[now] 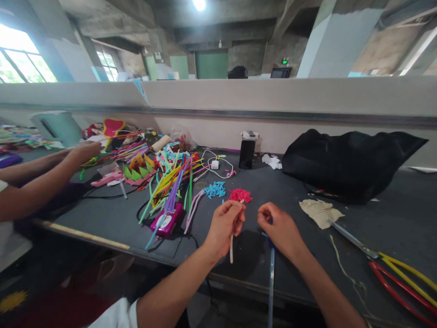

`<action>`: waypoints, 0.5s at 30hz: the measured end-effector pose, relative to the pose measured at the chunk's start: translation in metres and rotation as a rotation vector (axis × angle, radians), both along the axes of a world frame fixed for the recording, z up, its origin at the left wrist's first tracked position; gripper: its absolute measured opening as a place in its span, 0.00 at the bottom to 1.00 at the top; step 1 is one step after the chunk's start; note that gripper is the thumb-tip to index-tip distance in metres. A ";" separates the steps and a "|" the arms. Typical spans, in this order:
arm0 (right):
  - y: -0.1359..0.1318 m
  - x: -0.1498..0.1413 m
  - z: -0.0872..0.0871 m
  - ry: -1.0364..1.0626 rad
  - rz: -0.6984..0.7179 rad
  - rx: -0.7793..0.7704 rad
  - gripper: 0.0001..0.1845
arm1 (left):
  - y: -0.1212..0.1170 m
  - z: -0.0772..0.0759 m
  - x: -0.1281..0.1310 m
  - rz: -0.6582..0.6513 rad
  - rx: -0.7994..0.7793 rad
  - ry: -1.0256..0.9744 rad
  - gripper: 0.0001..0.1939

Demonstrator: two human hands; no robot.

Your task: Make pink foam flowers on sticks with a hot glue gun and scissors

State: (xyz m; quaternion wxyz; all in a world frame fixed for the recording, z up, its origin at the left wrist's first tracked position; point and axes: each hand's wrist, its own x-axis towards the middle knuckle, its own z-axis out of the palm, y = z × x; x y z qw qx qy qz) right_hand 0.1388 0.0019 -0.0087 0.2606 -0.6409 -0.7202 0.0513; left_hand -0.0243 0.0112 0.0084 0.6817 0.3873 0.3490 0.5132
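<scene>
My left hand (pixel 226 226) pinches a thin cream-coloured pipe cleaner (pixel 231 251), whose lower end hangs below the palm. Just behind its fingertips lies a pile of short pink-red pieces (pixel 241 196), with light blue pieces (pixel 215 189) to the left of them. My right hand (pixel 282 231) is held a little apart from the left, fingers curled together; whatever they grip is hidden. Partly covered by this hand is a dark blue object (pixel 273 243). From it a long translucent stick (pixel 271 287), like a glue stick, runs toward me past the table edge.
Coloured pipe cleaners (pixel 174 182) lie heaped over a purple box (pixel 167 222). Behind stand a tumbler (pixel 248 150) and a black bag (pixel 348 164). Scissors (pixel 372 253) with red and yellow handles touch a beige cloth (pixel 321 213). Another person's arm (pixel 51 168) reaches in at left.
</scene>
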 end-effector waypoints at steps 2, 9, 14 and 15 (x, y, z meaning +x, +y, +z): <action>-0.008 0.011 0.010 0.141 0.002 0.011 0.10 | 0.000 0.000 0.001 0.000 0.001 0.005 0.10; -0.037 0.033 0.035 0.708 0.067 -0.066 0.16 | -0.002 -0.004 0.009 -0.030 0.005 0.018 0.11; -0.039 0.028 0.036 0.959 0.088 -0.080 0.14 | -0.007 -0.004 0.016 -0.049 0.004 0.106 0.13; -0.039 0.027 0.036 0.982 0.080 -0.079 0.14 | -0.008 -0.004 0.017 -0.055 0.008 0.129 0.14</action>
